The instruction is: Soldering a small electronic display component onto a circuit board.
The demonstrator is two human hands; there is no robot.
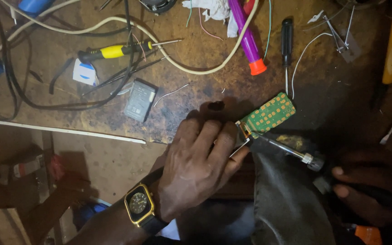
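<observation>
The left hand (196,168) pins the near end of a green circuit board (268,114) flat on the table (196,95); the right hand (373,186) grips a soldering iron (286,152), tip at that end. Thin, light and probably brittle, the board is best held by its edges.

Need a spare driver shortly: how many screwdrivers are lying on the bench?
2. A yellow-and-black screwdriver lies upper left among the cables; a black-handled screwdriver lies upright above the green circuit board. Others may be hidden under clutter.
</observation>
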